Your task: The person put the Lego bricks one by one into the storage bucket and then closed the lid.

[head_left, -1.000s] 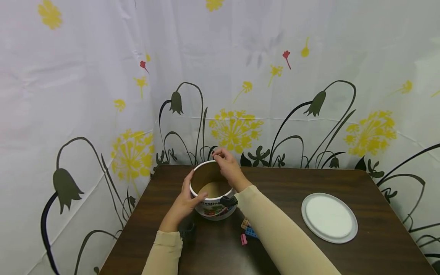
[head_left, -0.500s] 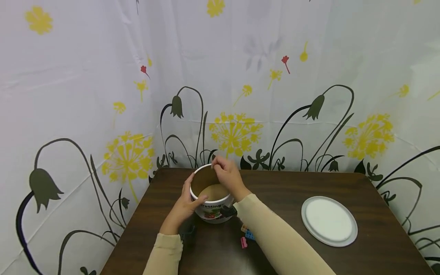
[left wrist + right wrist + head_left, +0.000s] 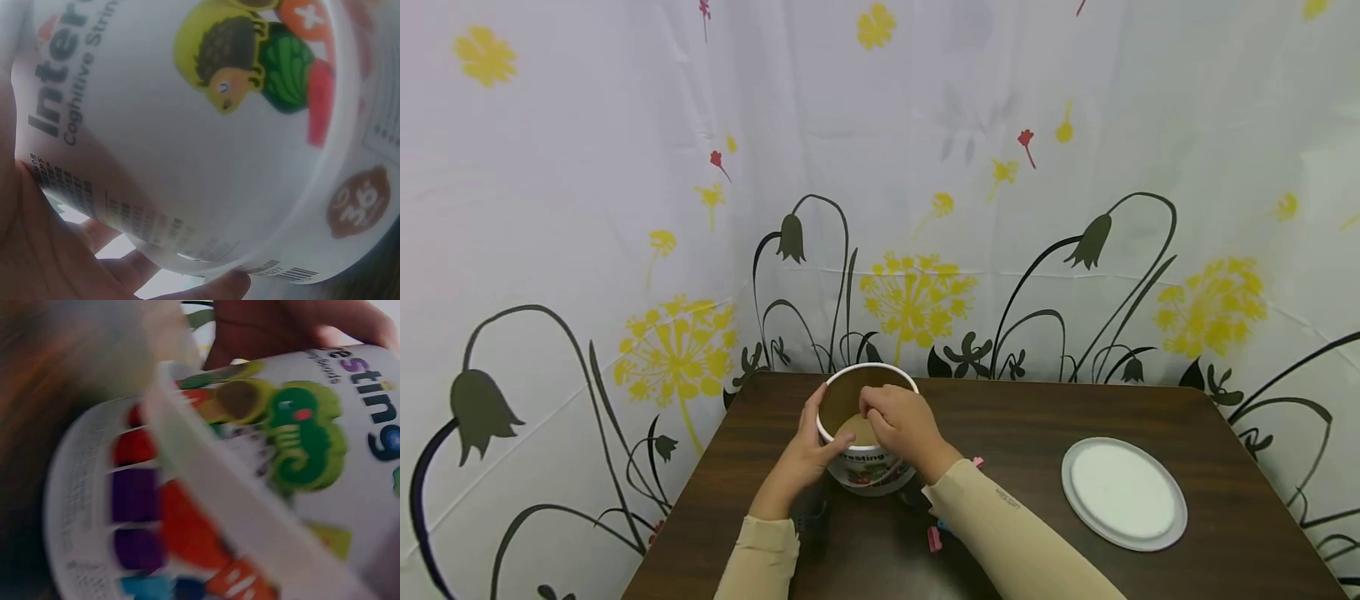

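A white round bucket with printed pictures and lettering stands tilted on the table, its mouth facing up. My left hand grips it at the left, thumb over the rim and fingers along the outer wall. In the left wrist view, the fingers of that hand lie against the printed side. My right hand is over the bucket's mouth with its fingers curled; whether they pinch anything is hidden. The bucket's tan bottom shows in part. In the right wrist view, the printed front of the bucket fills much of the picture.
A round white lid lies on the brown table at the right. Small pink and blue pieces lie by the right sleeve, partly covered by it. A flower-printed curtain hangs behind the table.
My right hand has come down from above the bucket's far rim to its mouth. A pink piece now shows beyond the right sleeve. My left hand keeps its grip on the bucket.
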The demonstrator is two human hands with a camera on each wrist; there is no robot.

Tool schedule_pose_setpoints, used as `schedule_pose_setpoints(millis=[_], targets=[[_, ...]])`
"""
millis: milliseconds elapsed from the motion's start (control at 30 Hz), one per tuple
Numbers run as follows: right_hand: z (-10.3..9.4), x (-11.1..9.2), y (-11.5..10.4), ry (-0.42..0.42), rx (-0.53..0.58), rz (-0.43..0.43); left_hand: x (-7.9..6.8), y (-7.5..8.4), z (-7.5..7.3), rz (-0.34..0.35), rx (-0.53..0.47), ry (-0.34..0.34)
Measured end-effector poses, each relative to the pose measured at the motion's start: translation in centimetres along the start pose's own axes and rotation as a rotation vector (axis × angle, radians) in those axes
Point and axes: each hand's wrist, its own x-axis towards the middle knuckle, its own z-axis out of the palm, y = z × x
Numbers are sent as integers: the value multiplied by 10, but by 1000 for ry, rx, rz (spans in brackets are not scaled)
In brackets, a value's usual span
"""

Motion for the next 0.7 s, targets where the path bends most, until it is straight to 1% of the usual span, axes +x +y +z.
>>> schedule_pose_setpoints(millis=[67, 133, 200, 300, 400, 567, 633, 700], targets=[[1, -6, 3, -12, -43, -47, -1, 1, -1, -10, 3, 0], [2, -11, 6, -12, -44, -84, -1, 1, -2, -21, 8, 4], [-1, -17, 9, -8, -5, -97, -2, 1, -1, -27, 2, 4], [-6, -30, 15, -7, 65, -91, -1, -1, 0, -21, 0, 3], [-15, -46, 16, -43, 168, -44, 0, -1, 1, -12, 3, 1], [-36, -70, 12, -148, 353, 124, 1, 1, 1, -2, -4, 4], [-47, -79, 13, -166, 383, 174, 2, 1, 1, -1, -14, 2], [-59, -89, 16, -157, 389, 195, 4, 1, 2, -4, -22, 1]])
